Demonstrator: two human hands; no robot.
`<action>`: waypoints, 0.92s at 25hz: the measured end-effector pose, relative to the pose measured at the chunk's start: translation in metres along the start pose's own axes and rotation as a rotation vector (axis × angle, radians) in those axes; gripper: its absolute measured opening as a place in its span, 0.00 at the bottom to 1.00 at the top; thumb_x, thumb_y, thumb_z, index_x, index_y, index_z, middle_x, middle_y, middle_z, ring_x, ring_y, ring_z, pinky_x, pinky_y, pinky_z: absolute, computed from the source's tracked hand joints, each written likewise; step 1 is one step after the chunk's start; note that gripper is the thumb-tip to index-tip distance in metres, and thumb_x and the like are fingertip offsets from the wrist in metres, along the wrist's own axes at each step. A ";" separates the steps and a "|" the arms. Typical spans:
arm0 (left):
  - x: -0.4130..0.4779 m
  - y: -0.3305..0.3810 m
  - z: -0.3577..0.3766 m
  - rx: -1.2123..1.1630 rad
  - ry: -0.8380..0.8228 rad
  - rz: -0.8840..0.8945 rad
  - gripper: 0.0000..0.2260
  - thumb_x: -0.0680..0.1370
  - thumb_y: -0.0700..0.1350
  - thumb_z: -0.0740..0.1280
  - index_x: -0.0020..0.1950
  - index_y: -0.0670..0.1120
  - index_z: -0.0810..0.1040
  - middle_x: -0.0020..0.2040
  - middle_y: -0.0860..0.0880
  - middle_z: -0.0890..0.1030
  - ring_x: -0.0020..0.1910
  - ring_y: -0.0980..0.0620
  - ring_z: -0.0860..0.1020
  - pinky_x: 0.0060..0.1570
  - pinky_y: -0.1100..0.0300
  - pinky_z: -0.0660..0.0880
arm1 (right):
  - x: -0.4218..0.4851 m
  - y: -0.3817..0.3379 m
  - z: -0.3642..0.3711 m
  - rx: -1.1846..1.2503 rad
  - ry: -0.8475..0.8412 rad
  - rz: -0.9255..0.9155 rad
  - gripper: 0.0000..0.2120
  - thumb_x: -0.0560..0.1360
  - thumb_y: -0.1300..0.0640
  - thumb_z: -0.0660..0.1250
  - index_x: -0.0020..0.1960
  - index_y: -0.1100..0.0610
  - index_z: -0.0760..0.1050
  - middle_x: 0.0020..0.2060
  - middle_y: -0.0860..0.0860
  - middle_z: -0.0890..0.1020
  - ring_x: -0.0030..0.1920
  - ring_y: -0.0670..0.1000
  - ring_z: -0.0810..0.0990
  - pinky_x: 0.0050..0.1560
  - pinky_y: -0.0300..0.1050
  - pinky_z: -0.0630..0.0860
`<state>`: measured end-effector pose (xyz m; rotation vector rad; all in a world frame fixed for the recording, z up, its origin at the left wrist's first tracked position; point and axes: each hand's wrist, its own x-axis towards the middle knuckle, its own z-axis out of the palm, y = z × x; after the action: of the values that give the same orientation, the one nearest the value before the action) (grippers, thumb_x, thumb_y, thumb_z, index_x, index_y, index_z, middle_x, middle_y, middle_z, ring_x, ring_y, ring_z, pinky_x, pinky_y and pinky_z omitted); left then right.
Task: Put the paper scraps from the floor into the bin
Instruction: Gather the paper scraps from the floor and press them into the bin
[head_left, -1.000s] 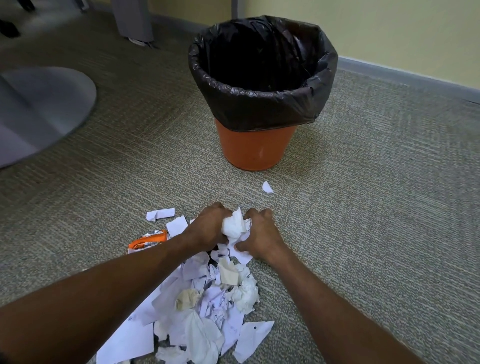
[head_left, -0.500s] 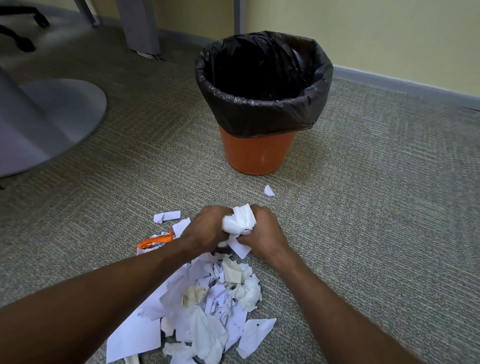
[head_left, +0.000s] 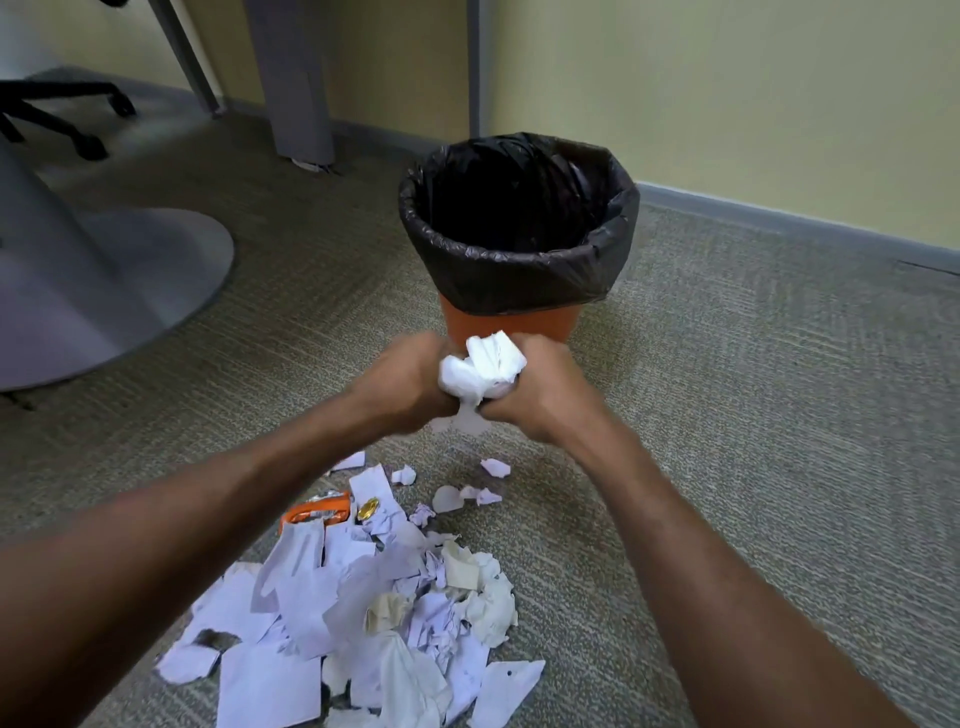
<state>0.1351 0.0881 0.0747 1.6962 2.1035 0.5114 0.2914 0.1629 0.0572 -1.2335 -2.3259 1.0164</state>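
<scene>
An orange bin (head_left: 511, 327) lined with a black bag (head_left: 519, 249) stands on the carpet ahead of me. My left hand (head_left: 405, 379) and my right hand (head_left: 530, 395) press together around a crumpled bunch of white paper scraps (head_left: 480, 371), held above the floor just in front of the bin's base. A pile of white paper scraps (head_left: 363, 613) lies on the carpet below my forearms. A few small scraps (head_left: 493, 467) lie loose between the pile and the bin.
An orange wrapper (head_left: 317, 512) and a gold coin-like piece (head_left: 369, 508) lie at the pile's far left edge. A round grey table base (head_left: 104, 291) sits to the left, a chair's black legs (head_left: 62, 114) behind it. Grey furniture legs (head_left: 291, 78) and the yellow wall stand beyond the bin.
Both hands have lifted the bunch of paper scraps off the pile and carried it toward the bin. A few small scraps have dropped onto the carpet.
</scene>
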 end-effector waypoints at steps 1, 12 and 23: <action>0.002 0.011 -0.016 0.016 0.011 0.005 0.08 0.69 0.36 0.75 0.42 0.48 0.82 0.36 0.50 0.83 0.33 0.52 0.81 0.28 0.62 0.70 | 0.005 -0.012 -0.017 -0.010 -0.012 -0.015 0.23 0.62 0.58 0.81 0.55 0.55 0.79 0.46 0.50 0.83 0.45 0.50 0.81 0.36 0.39 0.71; 0.052 0.089 -0.158 -0.010 0.263 0.079 0.05 0.71 0.40 0.75 0.43 0.42 0.81 0.38 0.45 0.84 0.33 0.50 0.81 0.27 0.58 0.75 | 0.070 -0.115 -0.155 -0.079 0.126 -0.205 0.19 0.63 0.56 0.81 0.50 0.59 0.80 0.40 0.52 0.85 0.35 0.46 0.84 0.33 0.38 0.76; 0.146 0.058 -0.100 -0.061 0.277 -0.068 0.07 0.67 0.42 0.78 0.42 0.45 0.82 0.41 0.44 0.84 0.35 0.45 0.82 0.33 0.56 0.77 | 0.149 -0.062 -0.134 -0.084 0.054 -0.043 0.16 0.63 0.61 0.82 0.45 0.61 0.78 0.34 0.52 0.81 0.32 0.48 0.84 0.30 0.38 0.76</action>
<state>0.1039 0.2391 0.1798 1.5898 2.3005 0.8216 0.2449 0.3200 0.1885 -1.2210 -2.3652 0.8687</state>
